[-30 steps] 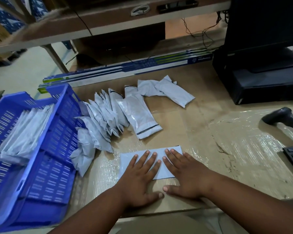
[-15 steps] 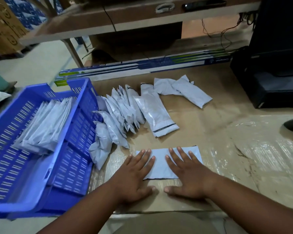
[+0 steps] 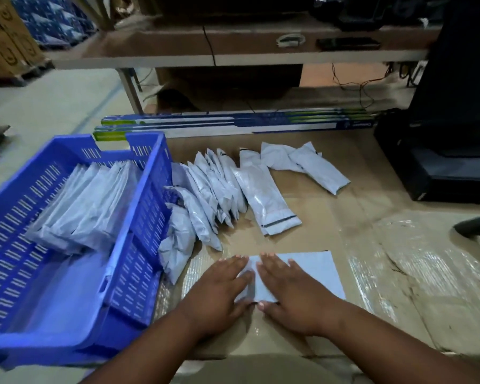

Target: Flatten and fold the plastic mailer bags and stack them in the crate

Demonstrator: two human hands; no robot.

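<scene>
Pressing flat under straight fingers of left hand [image 3: 219,289] and right hand [image 3: 294,289]: mailer bag [image 3: 313,273].

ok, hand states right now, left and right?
Left hand: open, flat, pressing the mailer bag.
Right hand: open, flat on the same bag.

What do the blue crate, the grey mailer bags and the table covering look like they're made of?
Blue crate: rigid moulded plastic by its slotted walls and dull sheen. Grey mailer bags: thin glossy plastic film, creased, catching highlights. Table covering: probably brown cardboard, matte with a tear, partly under shiny clear tape or film.
</scene>
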